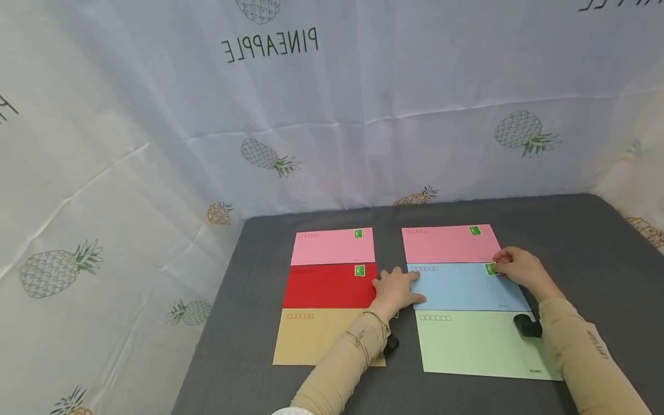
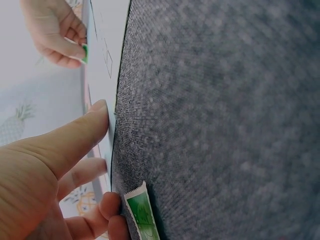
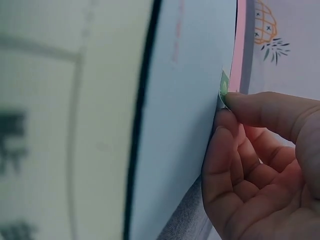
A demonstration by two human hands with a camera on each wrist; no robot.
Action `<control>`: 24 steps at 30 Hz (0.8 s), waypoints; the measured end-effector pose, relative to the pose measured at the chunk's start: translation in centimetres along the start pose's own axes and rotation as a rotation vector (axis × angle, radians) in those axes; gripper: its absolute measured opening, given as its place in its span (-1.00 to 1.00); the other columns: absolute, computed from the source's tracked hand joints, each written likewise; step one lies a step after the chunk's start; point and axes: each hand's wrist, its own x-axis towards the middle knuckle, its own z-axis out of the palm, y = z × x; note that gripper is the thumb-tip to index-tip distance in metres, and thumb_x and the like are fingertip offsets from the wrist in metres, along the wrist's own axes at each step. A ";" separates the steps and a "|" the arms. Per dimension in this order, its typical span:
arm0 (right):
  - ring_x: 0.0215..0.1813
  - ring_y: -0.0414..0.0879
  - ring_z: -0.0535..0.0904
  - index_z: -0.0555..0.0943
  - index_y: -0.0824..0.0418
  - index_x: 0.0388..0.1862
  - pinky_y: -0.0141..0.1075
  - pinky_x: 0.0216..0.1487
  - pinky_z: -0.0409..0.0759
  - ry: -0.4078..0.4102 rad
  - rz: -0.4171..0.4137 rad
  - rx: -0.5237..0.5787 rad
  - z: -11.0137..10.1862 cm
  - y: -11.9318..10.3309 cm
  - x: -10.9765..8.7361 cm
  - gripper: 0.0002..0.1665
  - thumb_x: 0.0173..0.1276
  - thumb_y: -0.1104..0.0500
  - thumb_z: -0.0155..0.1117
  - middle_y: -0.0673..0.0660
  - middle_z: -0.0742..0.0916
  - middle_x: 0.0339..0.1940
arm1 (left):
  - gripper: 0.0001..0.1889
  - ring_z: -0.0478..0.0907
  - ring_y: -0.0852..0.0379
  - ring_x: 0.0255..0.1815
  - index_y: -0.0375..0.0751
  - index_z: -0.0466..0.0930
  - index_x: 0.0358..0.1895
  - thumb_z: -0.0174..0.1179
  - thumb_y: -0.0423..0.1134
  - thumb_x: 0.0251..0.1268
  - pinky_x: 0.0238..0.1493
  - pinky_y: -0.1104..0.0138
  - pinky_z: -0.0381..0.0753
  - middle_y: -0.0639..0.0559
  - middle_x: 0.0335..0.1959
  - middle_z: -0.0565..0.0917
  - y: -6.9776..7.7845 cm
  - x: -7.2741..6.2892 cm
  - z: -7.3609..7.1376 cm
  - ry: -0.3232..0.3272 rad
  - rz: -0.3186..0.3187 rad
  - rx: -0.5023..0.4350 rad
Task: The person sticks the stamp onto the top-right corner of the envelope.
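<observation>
In the right column lies a light-blue envelope [image 1: 456, 291]. At its upper right corner my right hand [image 1: 524, 271] pinches a green postage stamp [image 1: 490, 268] between thumb and forefinger; the right wrist view shows the stamp [image 3: 224, 89] tilted against the envelope. My left hand [image 1: 395, 291] rests at the envelope's left edge, thumb and forefinger spread and touching it. Its other fingers reach toward the red envelope [image 1: 327, 287]. Another green stamp [image 2: 142, 211] lies on the grey cloth beside those fingers in the left wrist view, mostly hidden by the forearm in the head view.
Pink envelopes [image 1: 332, 246] [image 1: 443, 245] top both columns, each bearing a stamp at upper right; the red one has a stamp [image 1: 359, 271] too. A tan envelope [image 1: 311, 337] and a light-green envelope [image 1: 472, 346] lie nearest me, partly under my forearms. Pineapple-print cloth [image 1: 337, 161] hangs behind.
</observation>
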 end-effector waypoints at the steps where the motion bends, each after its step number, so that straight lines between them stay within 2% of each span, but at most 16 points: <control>1: -0.35 -0.05 0.51 0.42 0.47 -0.07 -0.36 -0.43 0.44 0.002 0.000 -0.001 0.0 0.0 0.0 -0.59 0.26 0.15 0.15 0.25 0.59 -0.36 | -0.39 0.43 0.01 -0.06 0.42 0.42 0.21 0.31 0.18 -0.03 -0.18 0.10 0.41 0.05 -0.01 0.54 0.0 0.1 0.0 -0.001 0.001 -0.001; 13: -0.35 -0.02 0.48 0.42 0.48 -0.07 -0.33 -0.43 0.40 0.003 -0.001 -0.032 0.1 -0.3 -0.2 -0.59 0.26 0.16 0.14 0.27 0.55 -0.36 | -0.39 0.43 0.01 -0.07 0.44 0.42 0.20 0.31 0.19 -0.03 -0.20 0.10 0.42 0.06 -0.01 0.54 0.1 0.2 0.2 -0.008 -0.002 0.005; 20: -0.30 0.08 0.44 0.40 0.49 -0.07 -0.28 -0.38 0.41 -0.003 -0.010 -0.073 0.0 -0.7 -0.3 -0.60 0.27 0.18 0.13 0.35 0.53 -0.30 | -0.39 0.43 0.00 -0.05 0.44 0.42 0.20 0.31 0.19 -0.03 -0.18 0.10 0.42 0.06 0.00 0.54 0.0 0.3 0.1 -0.008 -0.009 0.004; 24: -0.32 0.07 0.43 0.41 0.49 -0.13 -0.28 -0.41 0.39 -0.004 -0.016 -0.089 0.0 -0.8 -0.3 -0.64 0.27 0.19 0.13 0.31 0.53 -0.36 | -0.40 0.43 0.01 -0.06 0.44 0.42 0.20 0.31 0.19 -0.03 -0.20 0.11 0.41 0.06 0.00 0.54 0.0 0.2 0.1 -0.006 -0.005 0.001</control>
